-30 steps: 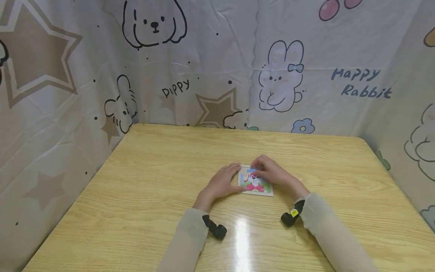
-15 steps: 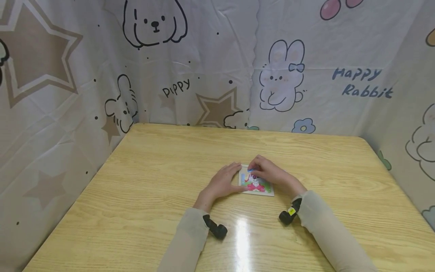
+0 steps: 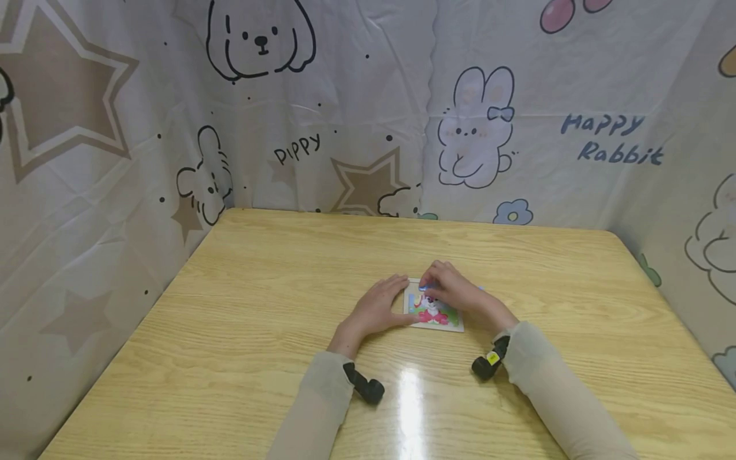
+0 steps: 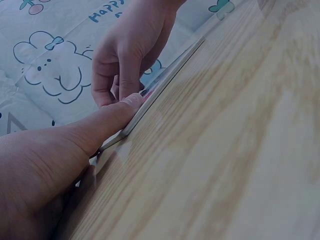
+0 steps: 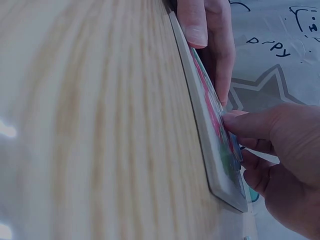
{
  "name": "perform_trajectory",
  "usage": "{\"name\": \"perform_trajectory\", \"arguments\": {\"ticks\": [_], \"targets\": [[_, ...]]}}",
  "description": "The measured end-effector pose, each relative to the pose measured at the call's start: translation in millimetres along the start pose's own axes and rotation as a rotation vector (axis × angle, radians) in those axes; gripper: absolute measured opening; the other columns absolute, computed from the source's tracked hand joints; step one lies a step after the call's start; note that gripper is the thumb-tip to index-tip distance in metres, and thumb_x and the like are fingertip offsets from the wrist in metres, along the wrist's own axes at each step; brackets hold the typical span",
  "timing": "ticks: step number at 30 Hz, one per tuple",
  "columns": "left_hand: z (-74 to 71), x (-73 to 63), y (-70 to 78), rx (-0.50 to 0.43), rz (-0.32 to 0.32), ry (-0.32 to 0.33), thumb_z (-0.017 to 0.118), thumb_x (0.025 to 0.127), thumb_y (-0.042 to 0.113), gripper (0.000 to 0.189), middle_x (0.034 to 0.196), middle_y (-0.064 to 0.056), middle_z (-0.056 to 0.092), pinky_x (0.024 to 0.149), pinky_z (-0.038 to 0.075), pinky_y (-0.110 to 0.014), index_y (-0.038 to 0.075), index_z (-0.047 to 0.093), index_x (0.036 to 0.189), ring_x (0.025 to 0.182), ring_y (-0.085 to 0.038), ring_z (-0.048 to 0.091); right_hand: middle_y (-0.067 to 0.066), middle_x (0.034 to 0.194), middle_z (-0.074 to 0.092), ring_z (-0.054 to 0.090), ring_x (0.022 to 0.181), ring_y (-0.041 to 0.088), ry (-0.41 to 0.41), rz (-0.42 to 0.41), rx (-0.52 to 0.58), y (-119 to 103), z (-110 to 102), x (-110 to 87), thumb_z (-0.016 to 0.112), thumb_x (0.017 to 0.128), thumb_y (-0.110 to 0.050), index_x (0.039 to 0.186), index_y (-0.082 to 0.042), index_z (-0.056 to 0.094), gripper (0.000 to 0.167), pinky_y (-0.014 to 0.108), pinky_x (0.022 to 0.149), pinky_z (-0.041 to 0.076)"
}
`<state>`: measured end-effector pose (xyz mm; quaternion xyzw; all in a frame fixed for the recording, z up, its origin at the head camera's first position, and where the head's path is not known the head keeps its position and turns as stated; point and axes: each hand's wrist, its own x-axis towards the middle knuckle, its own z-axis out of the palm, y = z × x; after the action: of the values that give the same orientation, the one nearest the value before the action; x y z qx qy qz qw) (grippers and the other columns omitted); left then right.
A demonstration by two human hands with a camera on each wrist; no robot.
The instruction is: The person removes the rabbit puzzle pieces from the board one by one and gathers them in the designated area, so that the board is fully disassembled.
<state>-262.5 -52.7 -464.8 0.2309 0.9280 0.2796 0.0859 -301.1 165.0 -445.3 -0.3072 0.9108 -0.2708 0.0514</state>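
From the head view, I see a picture board [image 3: 435,317] lying flat in the middle of the surface [image 3: 276,275]. It has a white edge and a pink and white animal on it. I think most of the picture is done. The corner at the top left looks plain and tan, so I guess that part is left. The right hand covers some of the board, so I cannot tell about that bit. The left hand [image 3: 372,311] has its thumb and fingers spread along the board's left side. The right hand [image 3: 457,289] reaches over the top, and its thumb and finger seem to pinch a small blue piece [image 3: 423,288]. The surface is yellow wood with a shiny streak of light near me. Around it hangs a pale cloth [image 3: 356,83] with stars, a bunny and the words "Happy Rabbit". Both arms have light sleeves [image 3: 566,386].

In the left wrist view, the left thumb lies straight on the board's edge, and the right fingers bend down just past it. The cloth is behind them.

In the right wrist view, the board is seen from its side, flat on the wood. The right thumb and finger meet low over the picture. The left thumb rests at the other end.
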Motion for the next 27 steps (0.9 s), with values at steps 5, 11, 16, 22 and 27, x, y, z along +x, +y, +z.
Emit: {"name": "perform_trajectory", "arguments": {"ticks": [5,11,16,22,27], "targets": [[0.0,0.2,0.0,-0.002,0.000,-0.001,0.068,0.087,0.052,0.082,0.162,0.001,0.029,0.128,0.016,-0.036,0.016,0.035,0.153,0.153,-0.017,0.020,0.012,0.104,0.057,0.053,0.101,0.025,0.004,-0.004,0.023,1.8,0.9,-0.3,0.063,0.092,-0.005,0.105,-0.003,0.065,0.013,0.037,0.092,0.049],[0.5,0.5,-0.2,0.003,-0.002,-0.003,0.068,0.087,0.052,0.082,0.162,0.001,0.029,0.129,0.015,-0.035,0.016,0.034,0.153,0.153,-0.016,0.020,0.014,0.108,0.057,0.057,0.101,0.025,0.017,0.044,0.066,2.2,1.3,-1.2,0.065,0.092,-0.008,0.110,-0.001,0.062,0.019,0.038,0.091,0.053],[0.9,0.5,-0.1,0.002,-0.011,-0.004,0.067,0.087,0.052,0.082,0.163,0.002,0.028,0.129,0.015,-0.036,0.017,0.034,0.153,0.153,-0.016,0.019,0.015,0.113,0.062,0.060,0.107,0.027,0.007,0.119,0.078,-0.5,-0.4,-2.3,0.066,0.093,-0.012,0.112,-0.002,0.063,0.022,0.046,0.097,0.053],[0.8,0.7,-0.2,-0.001,-0.014,-0.005,0.067,0.087,0.052,0.082,0.163,0.002,0.028,0.129,0.015,-0.036,0.017,0.034,0.153,0.153,-0.016,0.019,0.015,0.112,0.063,0.060,0.103,0.025,0.018,0.129,0.097,-2.5,-2.8,-3.6,0.063,0.093,-0.009,0.110,-0.003,0.064,0.018,0.044,0.092,0.054],[1.2,0.8,-1.5,0.000,-0.009,-0.002,0.067,0.087,0.053,0.083,0.163,0.001,0.029,0.129,0.015,-0.036,0.017,0.034,0.153,0.153,-0.017,0.019,0.013,0.113,0.064,0.060,0.104,0.025,0.045,0.122,0.134,1.9,-4.3,-6.0,0.060,0.093,-0.003,0.111,-0.005,0.065,0.018,0.041,0.091,0.054]]}}
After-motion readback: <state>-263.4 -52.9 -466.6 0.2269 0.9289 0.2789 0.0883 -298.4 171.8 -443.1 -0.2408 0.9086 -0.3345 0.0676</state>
